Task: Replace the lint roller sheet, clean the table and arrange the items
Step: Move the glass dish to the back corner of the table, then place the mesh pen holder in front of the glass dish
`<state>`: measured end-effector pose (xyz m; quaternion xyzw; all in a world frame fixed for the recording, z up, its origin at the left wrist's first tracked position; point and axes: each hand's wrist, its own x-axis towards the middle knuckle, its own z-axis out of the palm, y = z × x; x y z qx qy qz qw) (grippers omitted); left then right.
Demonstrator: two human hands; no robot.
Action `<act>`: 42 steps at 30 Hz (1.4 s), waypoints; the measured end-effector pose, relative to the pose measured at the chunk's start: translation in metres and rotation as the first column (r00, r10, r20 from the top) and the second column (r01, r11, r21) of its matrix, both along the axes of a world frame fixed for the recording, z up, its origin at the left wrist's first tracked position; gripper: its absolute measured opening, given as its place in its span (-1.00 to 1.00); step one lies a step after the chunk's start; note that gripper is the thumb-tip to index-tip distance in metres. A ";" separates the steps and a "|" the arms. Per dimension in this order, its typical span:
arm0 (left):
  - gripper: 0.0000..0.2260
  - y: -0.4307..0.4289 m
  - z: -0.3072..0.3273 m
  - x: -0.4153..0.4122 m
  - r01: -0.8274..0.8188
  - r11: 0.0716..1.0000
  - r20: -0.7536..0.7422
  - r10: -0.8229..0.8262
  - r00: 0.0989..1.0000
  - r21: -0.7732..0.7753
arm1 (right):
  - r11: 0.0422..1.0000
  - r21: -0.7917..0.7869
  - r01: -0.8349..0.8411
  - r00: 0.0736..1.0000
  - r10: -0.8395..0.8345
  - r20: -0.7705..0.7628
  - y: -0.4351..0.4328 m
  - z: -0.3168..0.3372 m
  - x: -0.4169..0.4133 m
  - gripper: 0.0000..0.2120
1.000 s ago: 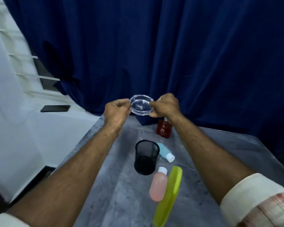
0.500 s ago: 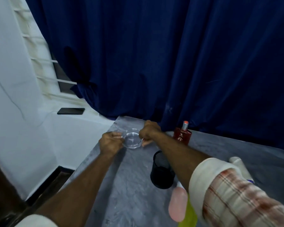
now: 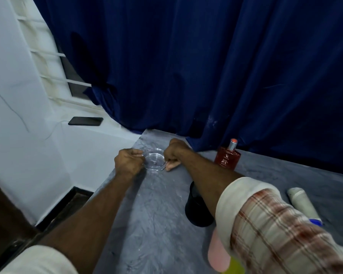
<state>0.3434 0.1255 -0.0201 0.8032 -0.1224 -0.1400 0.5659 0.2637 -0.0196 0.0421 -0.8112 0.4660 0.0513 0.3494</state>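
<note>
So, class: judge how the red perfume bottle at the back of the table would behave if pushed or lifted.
The perfume bottle stands upright on a broad body, so a low push would probably slide it, while a push near its narrow top might tip it. It looks like glass: likely stiff, heavy for its size, and breakable.

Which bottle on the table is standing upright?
The red perfume bottle at the back by the curtain, spray top pointing up. The white bottle lies on its side; the pink bottle is partly hidden behind the right sleeve.

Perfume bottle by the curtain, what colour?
The perfume bottle is dark red; head view shows it.
</note>
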 end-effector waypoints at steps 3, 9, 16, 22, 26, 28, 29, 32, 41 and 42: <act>-0.73 0.001 -0.002 0.000 0.015 1.000 -0.015 -0.015 1.000 -0.021 | 1.000 0.010 -0.012 1.000 0.012 0.015 -0.001 0.000 -0.003 -0.79; -0.76 0.007 -0.004 -0.004 0.019 0.998 -0.051 -0.022 0.998 -0.062 | 0.991 -0.066 -0.118 0.992 0.121 0.046 0.005 0.014 -0.018 -0.77; -0.66 0.036 0.007 -0.075 0.226 0.940 0.131 -0.198 0.971 -0.254 | 0.924 -0.381 -0.037 0.835 0.238 0.495 0.007 0.060 -0.139 -0.91; -0.34 0.058 -0.005 -0.150 0.600 0.760 0.137 -0.586 0.799 -0.251 | 0.992 -0.110 0.054 0.727 0.036 0.685 0.016 0.022 -0.255 -0.58; -0.13 0.046 -0.012 -0.171 0.665 0.726 0.134 -0.651 0.747 -0.176 | 1.000 -0.010 0.010 0.774 -0.001 0.634 0.033 -0.015 -0.278 -0.42; -0.12 0.039 -0.013 -0.176 0.654 0.741 0.157 -0.635 0.756 -0.153 | 0.999 0.031 -0.019 0.780 -0.005 0.625 0.041 -0.026 -0.276 -0.38; -0.14 0.036 -0.014 -0.178 0.648 0.748 0.176 -0.625 0.760 -0.144 | 0.998 0.049 -0.033 0.783 -0.004 0.622 0.046 -0.029 -0.273 -0.38; -0.22 0.033 -0.014 -0.182 0.616 0.777 0.241 -0.579 0.779 -0.127 | 0.997 0.058 -0.045 0.791 0.000 0.612 0.056 -0.036 -0.262 -0.39; -0.25 0.051 0.006 -0.134 0.404 0.895 0.332 -0.329 0.884 -0.188 | 0.979 0.056 -0.195 0.705 0.100 0.702 0.063 -0.020 -0.186 -0.40; -0.25 0.053 0.008 -0.125 0.382 0.906 0.338 -0.307 0.890 -0.183 | 0.973 0.076 -0.220 0.692 0.100 0.715 0.063 -0.018 -0.174 -0.40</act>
